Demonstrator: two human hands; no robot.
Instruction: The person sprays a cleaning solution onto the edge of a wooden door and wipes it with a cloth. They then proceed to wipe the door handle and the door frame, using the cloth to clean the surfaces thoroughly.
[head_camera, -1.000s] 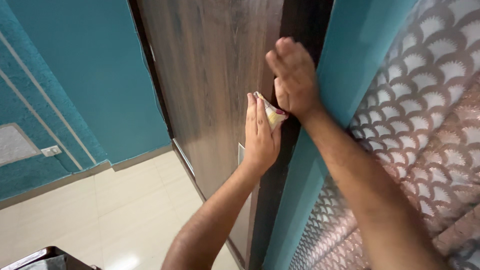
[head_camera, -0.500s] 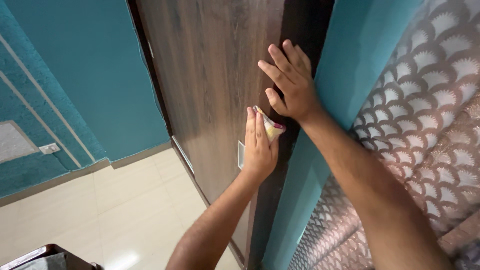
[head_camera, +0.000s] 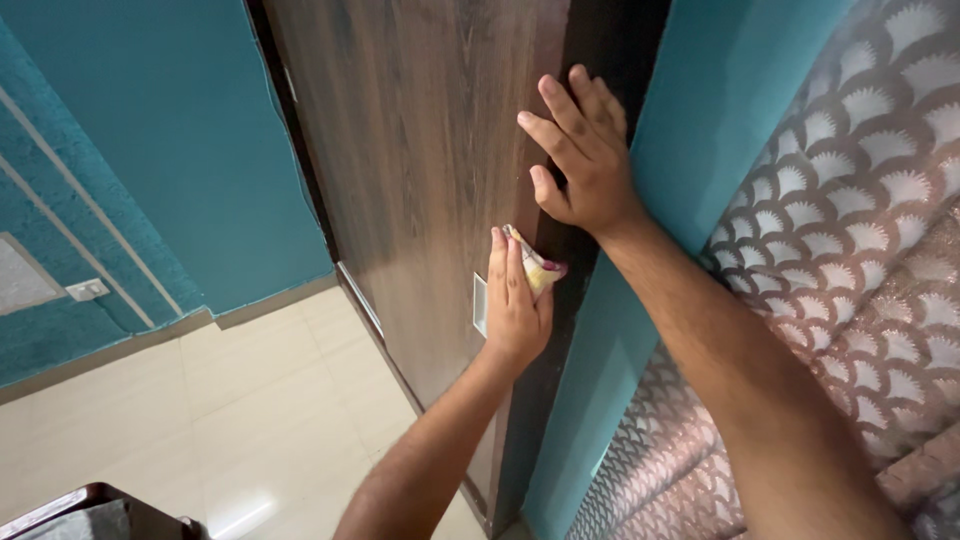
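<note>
A tall brown wood-grain door (head_camera: 420, 150) fills the middle of the view, its dark edge facing me. My left hand (head_camera: 515, 300) presses a small folded cloth (head_camera: 535, 268), yellowish with pink marks, against the door close to that dark edge. My right hand (head_camera: 580, 155) lies flat on the door above it, fingers spread, holding nothing. A small pale metal plate (head_camera: 479, 303) is set into the door just left of my left hand.
A teal wall (head_camera: 150, 130) stands left of the door and a teal frame (head_camera: 690, 120) to its right. A curtain with a scallop pattern (head_camera: 860, 230) hangs at the far right. Cream floor tiles (head_camera: 230, 410) lie below; a dark object (head_camera: 90, 510) is at the bottom left.
My left hand with the cloth has slid a little downward on the door. My right hand has opened from curled on the door's edge to flat with spread fingers.
</note>
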